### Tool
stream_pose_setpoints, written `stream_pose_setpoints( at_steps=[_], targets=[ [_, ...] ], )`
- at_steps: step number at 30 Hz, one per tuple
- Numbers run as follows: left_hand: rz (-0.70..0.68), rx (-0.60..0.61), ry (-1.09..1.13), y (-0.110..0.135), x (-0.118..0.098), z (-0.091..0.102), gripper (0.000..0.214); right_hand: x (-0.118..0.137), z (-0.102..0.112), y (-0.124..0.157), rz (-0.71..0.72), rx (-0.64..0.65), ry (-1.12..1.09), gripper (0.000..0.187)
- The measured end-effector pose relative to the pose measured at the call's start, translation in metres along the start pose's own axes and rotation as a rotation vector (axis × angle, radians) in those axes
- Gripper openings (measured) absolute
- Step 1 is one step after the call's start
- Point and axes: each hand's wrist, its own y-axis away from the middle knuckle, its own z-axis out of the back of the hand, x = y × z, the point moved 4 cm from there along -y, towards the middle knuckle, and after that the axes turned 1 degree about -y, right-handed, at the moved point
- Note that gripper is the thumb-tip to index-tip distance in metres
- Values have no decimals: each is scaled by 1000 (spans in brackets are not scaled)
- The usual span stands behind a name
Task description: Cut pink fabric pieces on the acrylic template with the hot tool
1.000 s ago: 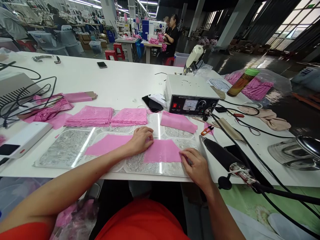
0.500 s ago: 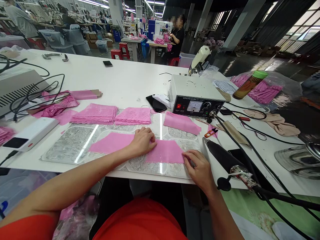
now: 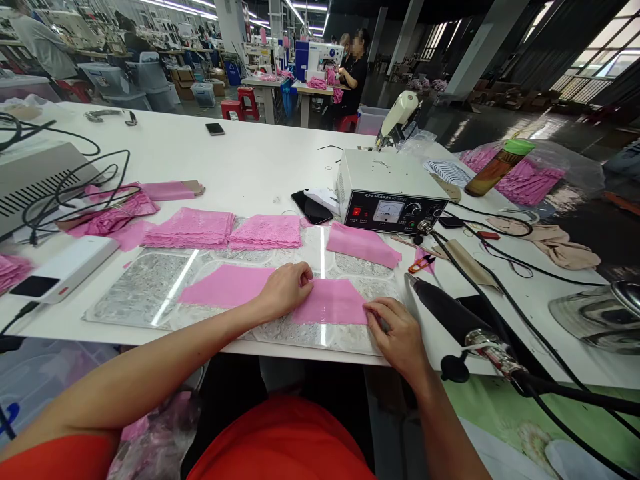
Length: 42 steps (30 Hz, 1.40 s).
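Observation:
A pink fabric piece [image 3: 330, 302] with a slanted corner lies flat on a glossy marbled mat [image 3: 135, 287]. My left hand [image 3: 287, 288] is closed at its left edge, the fingers curled and pinched on the cloth. At the right edge, my right hand [image 3: 397, 331] has thumb and fingertips pinched on the fabric. A second pink piece [image 3: 220, 285] lies flat to the left, partly under my left hand and wrist. Behind are two pink fabric stacks, a left stack [image 3: 189, 229] and a right stack [image 3: 266, 233], plus a separate pink piece [image 3: 363, 245].
A control box [image 3: 395, 187] with a dial stands behind the mat. A black handheld tool [image 3: 443, 307] with cables lies at right, near orange snips [image 3: 421, 264], a glass jar [image 3: 600, 317] and a bottle [image 3: 500, 168]. A white device [image 3: 65, 269] sits left. A co-worker [image 3: 354, 77] sits beyond.
My left hand's fingers have curled in slightly at the cloth's left edge. My right hand and the fabric pieces stay almost where they were.

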Motion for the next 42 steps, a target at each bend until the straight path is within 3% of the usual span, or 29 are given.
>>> stream_pose_setpoints(
  at_steps=[4, 12, 19, 31, 36, 42],
  targets=[
    [-18, 6, 1, -2, 2, 0, 21, 0, 0, 0, -10, -9, -14, 16],
    [-9, -24, 4, -3, 10, 6, 10, 0, 1, -1, 4, -20, -7, 15],
    [-28, -52, 9, -3, 12, 12, 15, 0, 1, -1, 16, -21, 7, 15],
    [-131, 31, -36, -1, 12, -1, 8, 0, 1, 0, 20, -15, 25, 15],
    [-143, -12, -78, 3, 11, -1, 7, 0, 0, 0, 30, -5, 26, 14],
    [-190, -97, -180, 7, 13, -1, 25, 0, 0, 0, 27, -13, 12, 15]
  ],
)
